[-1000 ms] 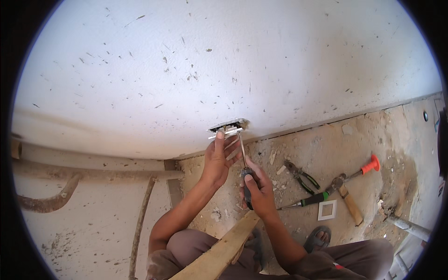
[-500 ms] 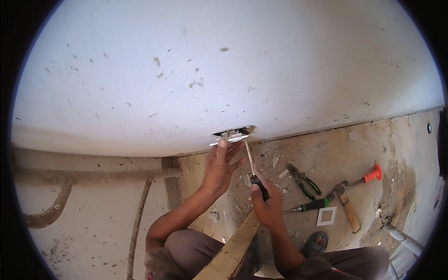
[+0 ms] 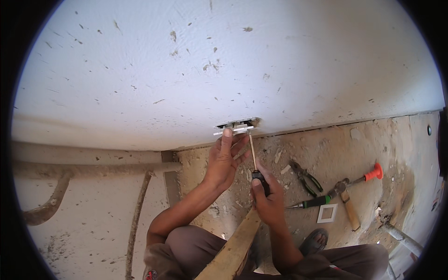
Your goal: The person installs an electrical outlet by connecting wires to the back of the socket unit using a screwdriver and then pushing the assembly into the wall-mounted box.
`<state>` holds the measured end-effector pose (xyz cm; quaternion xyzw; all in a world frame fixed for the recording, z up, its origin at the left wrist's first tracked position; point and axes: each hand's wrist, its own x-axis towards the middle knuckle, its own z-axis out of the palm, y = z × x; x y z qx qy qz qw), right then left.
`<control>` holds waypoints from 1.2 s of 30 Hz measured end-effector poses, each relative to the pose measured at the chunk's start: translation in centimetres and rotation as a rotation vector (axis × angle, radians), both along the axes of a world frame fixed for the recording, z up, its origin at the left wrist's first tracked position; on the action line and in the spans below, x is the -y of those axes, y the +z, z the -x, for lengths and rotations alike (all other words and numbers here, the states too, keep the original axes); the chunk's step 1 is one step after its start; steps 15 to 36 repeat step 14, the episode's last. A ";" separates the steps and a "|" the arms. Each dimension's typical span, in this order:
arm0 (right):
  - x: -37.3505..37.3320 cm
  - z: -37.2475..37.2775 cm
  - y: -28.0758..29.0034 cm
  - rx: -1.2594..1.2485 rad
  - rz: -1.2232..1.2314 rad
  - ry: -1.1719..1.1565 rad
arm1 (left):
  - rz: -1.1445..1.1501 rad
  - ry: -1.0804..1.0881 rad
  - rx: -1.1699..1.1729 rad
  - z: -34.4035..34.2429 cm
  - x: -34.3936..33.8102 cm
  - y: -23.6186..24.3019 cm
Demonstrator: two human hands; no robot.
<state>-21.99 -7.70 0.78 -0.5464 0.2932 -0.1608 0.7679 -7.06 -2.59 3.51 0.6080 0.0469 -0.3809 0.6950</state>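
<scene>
In front of a rectangular hole (image 3: 254,122) low in the white wall sits a white electrical fitting (image 3: 235,130), seen nearly edge-on. My left hand (image 3: 225,156) grips this fitting, thumb on its near face, other fingers beneath and partly hidden. Wrapped round the black handle of a screwdriver (image 3: 253,151) is my right hand (image 3: 268,196). The screwdriver's shaft points up, and its tip meets the right end of the fitting. Whether the tip sits in a screw is too small to tell.
On the dusty floor at right lie green-handled pliers (image 3: 305,178), a green-and-black screwdriver (image 3: 315,202), a hammer (image 3: 347,205), a chisel with an orange guard (image 3: 373,173) and a white square frame (image 3: 327,213). A wooden plank (image 3: 231,252) rises between my legs. Poles (image 3: 93,171) stand left.
The view has tilted slightly, so wall and hole appear higher. The fitting sits closer to the hole, with both hands following it; the screwdriver tip stays at its right end.
</scene>
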 end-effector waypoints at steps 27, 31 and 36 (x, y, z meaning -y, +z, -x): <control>-0.1 -0.3 -0.4 -0.001 0.365 -0.036 | 0.087 0.014 0.052 0.1 -0.5 -1.9; -0.1 -0.3 -0.4 -0.001 0.365 -0.036 | 0.087 0.014 0.052 0.1 -0.5 -1.9; -0.1 -0.3 -0.4 -0.001 0.365 -0.036 | 0.087 0.014 0.052 0.1 -0.5 -1.9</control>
